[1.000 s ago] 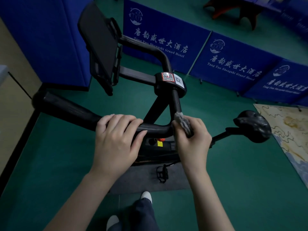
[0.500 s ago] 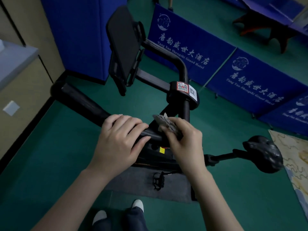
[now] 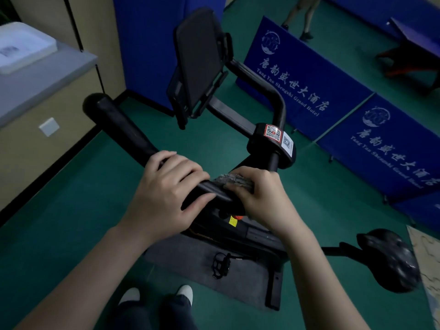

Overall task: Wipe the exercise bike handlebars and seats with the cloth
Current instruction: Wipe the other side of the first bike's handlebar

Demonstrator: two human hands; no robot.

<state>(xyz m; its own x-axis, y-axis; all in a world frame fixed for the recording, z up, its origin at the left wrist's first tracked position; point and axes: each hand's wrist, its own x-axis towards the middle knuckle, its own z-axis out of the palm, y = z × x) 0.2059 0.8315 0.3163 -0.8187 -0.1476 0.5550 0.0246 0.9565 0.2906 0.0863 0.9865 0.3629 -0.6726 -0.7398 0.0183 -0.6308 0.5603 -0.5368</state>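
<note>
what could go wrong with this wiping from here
The cloth is bunched small under the right hand, so bare fingers may rub the handlebar instead of fabric. The left hand grips the bar right beside the cloth; that covered patch could go unwiped unless it shifts. The seat sits far off to the right and the bar's far end looks untouched, so both might get skipped.
</note>
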